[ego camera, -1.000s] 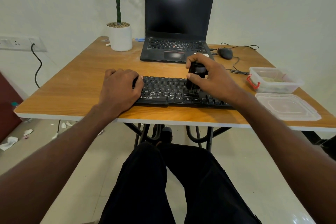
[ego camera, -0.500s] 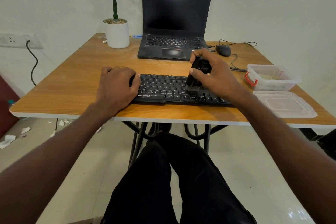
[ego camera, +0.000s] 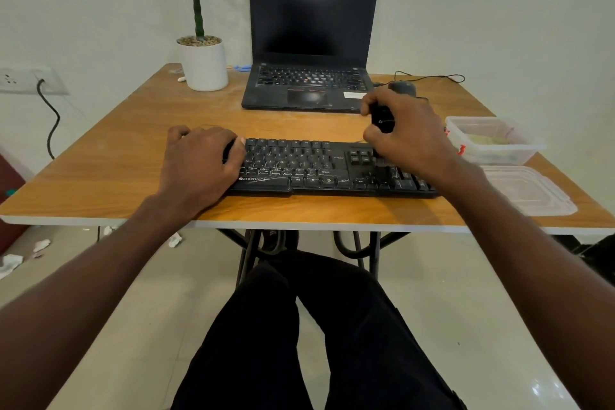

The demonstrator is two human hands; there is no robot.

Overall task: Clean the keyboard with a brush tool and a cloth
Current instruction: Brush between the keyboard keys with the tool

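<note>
A black keyboard [ego camera: 309,165] lies near the front edge of the wooden table [ego camera: 116,156]. My left hand [ego camera: 199,163] rests flat over the keyboard's left end, fingers curled on its edge. My right hand [ego camera: 406,133] is closed around a black brush tool [ego camera: 382,118], held upright over the keyboard's right part near the numeric block. The brush's lower end is hidden behind my fingers. No cloth is visible.
An open laptop [ego camera: 312,43] stands behind the keyboard, a mouse [ego camera: 402,87] with cable to its right. A white potted plant [ego camera: 203,63] is at the back left. A clear plastic box [ego camera: 492,143] and its lid [ego camera: 529,190] lie at the right.
My right hand has carried the brush rightward from the keyboard's middle toward its right end. My left hand has stayed on the left end. The camera has shifted slightly.
</note>
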